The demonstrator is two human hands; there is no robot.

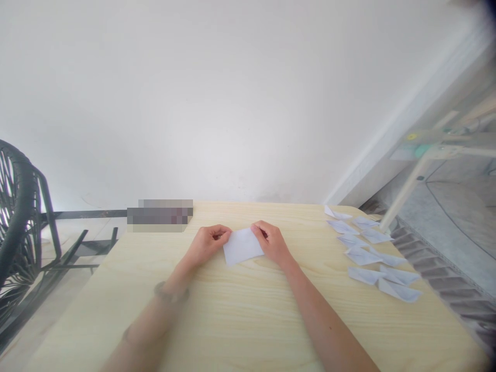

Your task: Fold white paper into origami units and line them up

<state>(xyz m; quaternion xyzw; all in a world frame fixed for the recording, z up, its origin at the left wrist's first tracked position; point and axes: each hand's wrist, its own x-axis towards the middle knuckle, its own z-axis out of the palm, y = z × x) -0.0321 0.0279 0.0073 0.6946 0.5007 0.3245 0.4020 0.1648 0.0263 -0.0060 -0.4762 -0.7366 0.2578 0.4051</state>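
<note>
Low in the centre of the frame, the left hand and right hand pinch the upper corners of the white paper above the surface; uneven pulling could crease or tear it.
</note>
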